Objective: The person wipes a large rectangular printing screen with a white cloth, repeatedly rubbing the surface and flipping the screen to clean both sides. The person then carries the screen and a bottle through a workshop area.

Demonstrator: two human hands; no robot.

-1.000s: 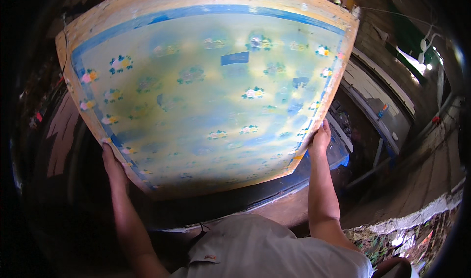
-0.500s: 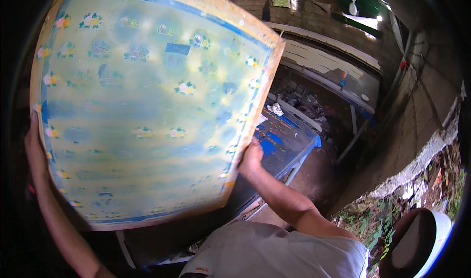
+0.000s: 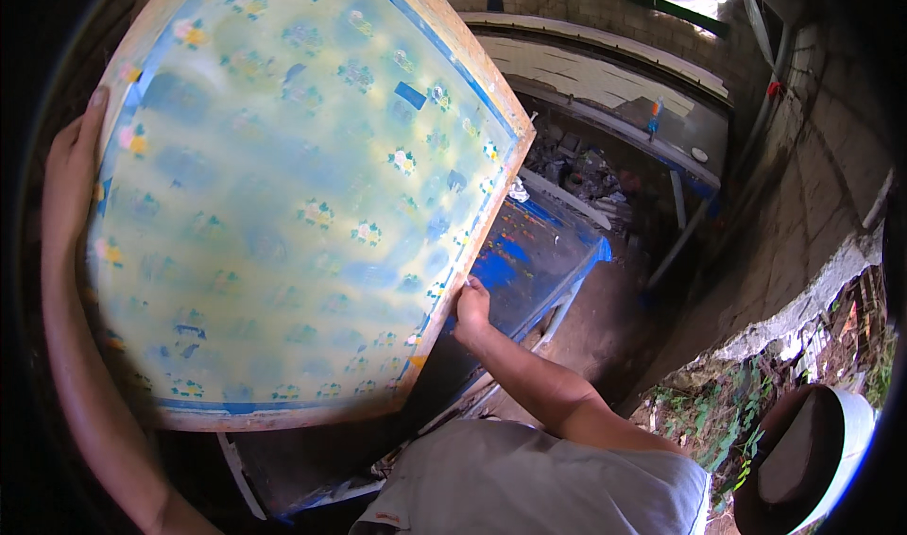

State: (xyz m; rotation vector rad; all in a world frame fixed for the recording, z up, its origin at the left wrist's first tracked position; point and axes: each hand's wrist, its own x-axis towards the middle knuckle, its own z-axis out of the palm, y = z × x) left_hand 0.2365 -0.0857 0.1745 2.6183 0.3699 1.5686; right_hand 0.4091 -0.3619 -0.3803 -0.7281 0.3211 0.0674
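A person's left hand (image 3: 74,167) grips the left rail of a wood-framed printing screen (image 3: 274,252), higher than the right hand (image 3: 472,306), clasped on the opposite rail; the screen tilts between them (long axis unclear), left of the blue corner of the paint-spattered table (image 3: 562,242).

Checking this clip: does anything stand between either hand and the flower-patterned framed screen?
Nothing visible does. The left hand meets the framed screen at its left edge, and the right hand holds its right edge. What lies behind the frame is hidden.
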